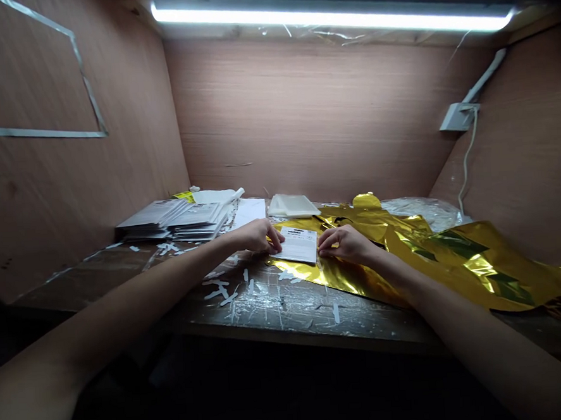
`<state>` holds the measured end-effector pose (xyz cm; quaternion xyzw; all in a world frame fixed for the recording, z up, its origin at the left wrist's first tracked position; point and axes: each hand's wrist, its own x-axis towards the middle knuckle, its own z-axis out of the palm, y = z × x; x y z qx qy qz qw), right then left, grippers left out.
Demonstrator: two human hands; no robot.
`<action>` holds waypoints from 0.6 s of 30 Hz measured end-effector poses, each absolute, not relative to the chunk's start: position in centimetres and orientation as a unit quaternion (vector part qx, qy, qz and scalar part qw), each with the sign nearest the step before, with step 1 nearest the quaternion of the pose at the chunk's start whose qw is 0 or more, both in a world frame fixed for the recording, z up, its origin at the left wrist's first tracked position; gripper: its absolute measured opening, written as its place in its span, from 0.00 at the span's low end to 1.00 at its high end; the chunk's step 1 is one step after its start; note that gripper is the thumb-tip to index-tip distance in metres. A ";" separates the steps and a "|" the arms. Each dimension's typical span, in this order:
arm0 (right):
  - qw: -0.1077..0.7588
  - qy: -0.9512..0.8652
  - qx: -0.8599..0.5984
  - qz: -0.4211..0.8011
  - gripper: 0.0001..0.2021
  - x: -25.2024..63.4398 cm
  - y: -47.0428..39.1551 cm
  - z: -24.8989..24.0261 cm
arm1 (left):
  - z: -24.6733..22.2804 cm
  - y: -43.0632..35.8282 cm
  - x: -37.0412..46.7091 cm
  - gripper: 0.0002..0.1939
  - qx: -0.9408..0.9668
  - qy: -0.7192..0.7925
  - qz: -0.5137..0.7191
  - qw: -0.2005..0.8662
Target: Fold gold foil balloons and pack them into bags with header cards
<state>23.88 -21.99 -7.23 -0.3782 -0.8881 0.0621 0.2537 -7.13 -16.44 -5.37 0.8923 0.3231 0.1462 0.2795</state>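
A white printed card or leaflet (pixel 298 245) lies on a sheet of shiny gold foil (pixel 346 275), with dark print near its top. My left hand (pixel 260 235) has its fingers closed at the card's left edge. At the opposite edge, my right hand (pixel 346 244) is pinched on the card's right side. The underside of the card is hidden, and so is whatever part of the fingertips lies behind its edges. The foil spreads in crumpled folds from beneath the card to the right.
Stacks of printed white leaflets (pixel 198 215) stand at the left. Translucent plastic pieces (pixel 293 205) lie at the back, clear plastic film (pixel 418 211) at the right. White paper strips (pixel 221 293) litter the worktable (pixel 287 323). Wooden panels enclose three sides; a lamp (pixel 330 20) hangs above.
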 end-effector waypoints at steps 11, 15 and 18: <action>0.365 -0.836 -0.406 -0.046 0.11 20.9 -22.8 -5.3 | -4.8 -19.0 -6.8 0.34 0.906 0.309 0.185 0.224; 0.321 -0.865 -0.379 -0.064 0.11 18.6 -22.9 -3.4 | -4.3 -21.3 -5.2 0.17 0.918 0.323 0.229 0.015; 0.223 -0.898 -0.378 -0.040 0.13 18.1 -23.6 -0.7 | -2.2 -21.2 -5.4 0.11 0.889 0.390 0.232 -0.064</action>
